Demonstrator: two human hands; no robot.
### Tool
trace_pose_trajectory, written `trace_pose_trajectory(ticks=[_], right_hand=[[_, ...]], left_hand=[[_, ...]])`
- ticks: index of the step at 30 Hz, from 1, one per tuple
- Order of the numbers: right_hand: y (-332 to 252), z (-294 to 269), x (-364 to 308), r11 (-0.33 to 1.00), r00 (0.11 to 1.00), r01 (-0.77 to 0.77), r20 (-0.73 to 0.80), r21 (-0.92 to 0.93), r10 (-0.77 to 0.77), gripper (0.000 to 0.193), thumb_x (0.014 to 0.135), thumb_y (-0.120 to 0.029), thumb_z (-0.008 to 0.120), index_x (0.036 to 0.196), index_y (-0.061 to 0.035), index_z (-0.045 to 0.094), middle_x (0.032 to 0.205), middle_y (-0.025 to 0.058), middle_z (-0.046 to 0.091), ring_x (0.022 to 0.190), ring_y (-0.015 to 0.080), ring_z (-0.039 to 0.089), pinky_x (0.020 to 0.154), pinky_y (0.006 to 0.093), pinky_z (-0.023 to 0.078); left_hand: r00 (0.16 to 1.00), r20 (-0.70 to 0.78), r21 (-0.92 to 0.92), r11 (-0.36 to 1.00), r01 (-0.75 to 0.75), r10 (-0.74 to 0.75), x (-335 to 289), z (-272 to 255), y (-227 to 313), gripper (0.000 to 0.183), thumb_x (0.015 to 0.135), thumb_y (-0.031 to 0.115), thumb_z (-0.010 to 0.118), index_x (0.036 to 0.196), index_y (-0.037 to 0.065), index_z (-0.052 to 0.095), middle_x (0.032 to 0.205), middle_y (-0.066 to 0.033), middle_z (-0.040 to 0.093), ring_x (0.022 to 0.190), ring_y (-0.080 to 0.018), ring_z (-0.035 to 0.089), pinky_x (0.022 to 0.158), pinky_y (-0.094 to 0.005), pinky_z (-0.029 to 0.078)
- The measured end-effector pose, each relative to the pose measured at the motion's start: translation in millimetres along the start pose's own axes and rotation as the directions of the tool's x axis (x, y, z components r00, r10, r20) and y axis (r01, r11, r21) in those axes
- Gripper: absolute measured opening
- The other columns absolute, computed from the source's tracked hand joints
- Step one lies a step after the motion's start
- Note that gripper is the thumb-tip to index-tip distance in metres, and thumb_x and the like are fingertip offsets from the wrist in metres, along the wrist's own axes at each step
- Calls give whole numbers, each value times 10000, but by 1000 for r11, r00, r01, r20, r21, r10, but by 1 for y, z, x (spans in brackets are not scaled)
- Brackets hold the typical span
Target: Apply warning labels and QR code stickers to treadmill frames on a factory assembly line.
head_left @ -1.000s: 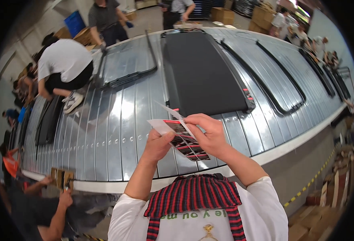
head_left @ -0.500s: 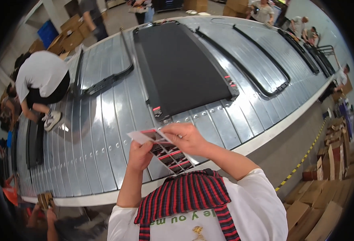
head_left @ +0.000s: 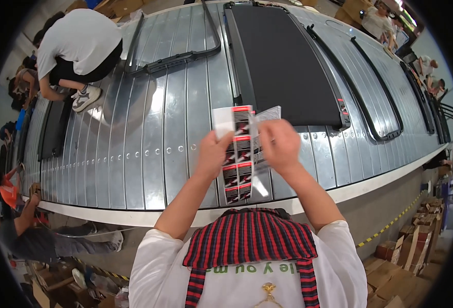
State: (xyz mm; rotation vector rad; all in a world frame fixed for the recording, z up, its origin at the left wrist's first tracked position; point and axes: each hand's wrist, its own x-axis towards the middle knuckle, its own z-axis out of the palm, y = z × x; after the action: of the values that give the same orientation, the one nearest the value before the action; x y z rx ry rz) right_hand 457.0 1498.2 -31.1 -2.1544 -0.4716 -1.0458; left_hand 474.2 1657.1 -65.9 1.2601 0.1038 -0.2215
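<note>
A sheet of labels [head_left: 238,172] printed in black, red and white hangs above the metal table, gripped at its left edge by my left hand [head_left: 214,153]. My right hand [head_left: 282,145] is closed at the sheet's right side, its fingers slightly blurred. Behind those fingers a pale grey-white piece [head_left: 272,113] sticks up; whether it belongs to the sheet I cannot tell. Beyond my hands lies a large flat black panel [head_left: 288,61] in a black frame, with small red-and-black labels [head_left: 342,107] at its near right corner.
Black U-shaped frames [head_left: 177,60] lie on the slatted metal table [head_left: 118,179] to either side of the panel. At left a person in a white shirt [head_left: 82,41] crouches on the tabletop. Flattened cardboard [head_left: 390,267] is stacked at lower right; another person's arm [head_left: 26,213] reaches in at lower left.
My view has shifted, so the table and panel sit further right and higher. The label sheet now hangs straighter, and my right hand has moved from its top edge to its right side.
</note>
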Motion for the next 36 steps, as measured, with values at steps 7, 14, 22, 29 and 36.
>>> trace_pose_trajectory(ticks=[7,14,22,29,36], right_hand=[[-25,0,4,962,899,-253,391,102,195,142,746,-87,606,869,-16,597,737,95,580,700,240,577,592,301,457],[-11,20,16,925,845,-354,470,136,254,70,747,-36,595,813,-13,597,718,79,563,610,198,545,556,285,432],[19,9,8,474,569,-811,646,342,509,25,759,-27,589,744,-17,572,682,-22,523,600,52,467,519,205,378],[126,19,28,193,274,-962,719,195,639,117,795,-136,589,736,-40,557,551,-27,468,456,32,384,405,179,281],[187,100,20,25,58,-998,773,55,632,124,795,-140,591,751,-28,561,538,-16,466,412,30,349,356,182,226]], left_hand=[[955,295,180,981,-73,17,29,-11,1,156,800,116,592,878,-11,545,775,-4,576,681,-55,503,600,-221,426],[852,523,261,949,-175,14,34,-9,20,241,718,21,619,945,-13,547,841,-25,601,770,-67,529,689,-231,446],[935,240,550,830,91,-262,43,-55,29,282,790,199,563,988,-2,568,797,-19,603,705,-85,544,614,-245,447],[708,285,792,575,206,-646,62,-139,89,230,767,179,601,927,14,618,781,6,605,663,-70,527,592,-250,452],[815,540,827,314,-466,-211,113,-87,-36,159,776,208,533,862,96,604,811,-81,601,773,-282,568,648,-373,447]])
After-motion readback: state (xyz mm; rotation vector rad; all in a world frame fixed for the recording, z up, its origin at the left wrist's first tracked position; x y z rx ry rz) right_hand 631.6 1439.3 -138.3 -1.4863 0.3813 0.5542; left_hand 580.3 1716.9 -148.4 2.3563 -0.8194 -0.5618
